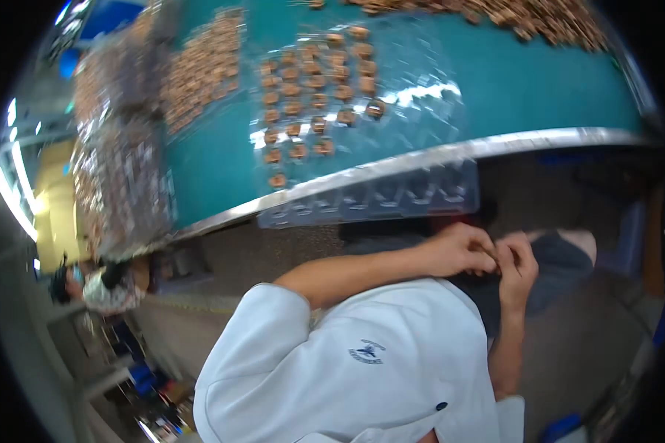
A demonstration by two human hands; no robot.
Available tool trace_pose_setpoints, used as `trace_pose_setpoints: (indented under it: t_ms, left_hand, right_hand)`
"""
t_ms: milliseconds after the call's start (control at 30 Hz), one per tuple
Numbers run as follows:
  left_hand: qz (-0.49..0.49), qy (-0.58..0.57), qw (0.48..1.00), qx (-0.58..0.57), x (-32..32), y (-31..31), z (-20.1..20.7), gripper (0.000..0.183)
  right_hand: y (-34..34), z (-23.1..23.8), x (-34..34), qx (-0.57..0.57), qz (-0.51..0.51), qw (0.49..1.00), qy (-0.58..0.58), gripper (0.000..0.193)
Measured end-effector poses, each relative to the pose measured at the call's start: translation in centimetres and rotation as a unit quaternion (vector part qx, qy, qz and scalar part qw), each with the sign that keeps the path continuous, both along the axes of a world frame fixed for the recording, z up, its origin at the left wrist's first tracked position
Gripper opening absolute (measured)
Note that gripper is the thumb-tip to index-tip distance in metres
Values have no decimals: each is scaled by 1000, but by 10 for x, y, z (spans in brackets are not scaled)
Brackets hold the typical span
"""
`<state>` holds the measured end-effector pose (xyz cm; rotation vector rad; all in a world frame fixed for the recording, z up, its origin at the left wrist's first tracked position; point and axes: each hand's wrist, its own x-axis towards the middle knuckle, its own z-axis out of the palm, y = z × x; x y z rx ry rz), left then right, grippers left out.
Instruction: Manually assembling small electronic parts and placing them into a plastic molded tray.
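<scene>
Below the table's edge, my left hand (465, 249) and my right hand (517, 267) meet in front of my body. Both are closed, thumbs and fingers pinched together at the fingertips. Something small and brownish may be between them, but it is too blurred to make out. On the table, a clear plastic tray (414, 111) with rows of pockets lies nearest to them. Small copper-coloured parts (319, 101) fill its left side, and the pockets on its right hold none.
A loose heap of copper-coloured parts (524, 16) covers the far right of the green tabletop (561, 88). Another clear tray (377, 198) shows beneath the metal table edge (524, 139). Filled trays (203, 70) and wrapped stacks (122, 170) stand at left. A person (111, 286) is farther off.
</scene>
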<state>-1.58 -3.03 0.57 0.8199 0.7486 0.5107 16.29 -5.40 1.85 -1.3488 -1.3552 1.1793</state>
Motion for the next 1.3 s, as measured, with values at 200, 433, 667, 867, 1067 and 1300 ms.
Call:
trace_pose_setpoints:
  t_ms: [200,433,667,867,1067,1300]
  left_hand:
    - [67,-70,995,-10,-3,-20,4,17]
    - [105,-80,991,16,-22,-13,13,23]
    - [204,-16,978,43,-55,-25,34,25]
    - [216,-111,966,88,-52,-34,16,38]
    - [243,-122,956,106,-68,-35,22,44]
    - [207,-98,968,103,-71,-32,21,31]
  right_hand:
    - [-19,-7,-27,104,-95,989,34,5]
    - [6,20,-29,-11,-99,992,77,27]
    - [18,63,-64,30,128,981,-142,10]
    - [28,80,-67,55,134,986,-81,1]
    - [103,126,-157,168,249,944,-136,2]
    - [146,108,-223,230,312,894,-224,20]
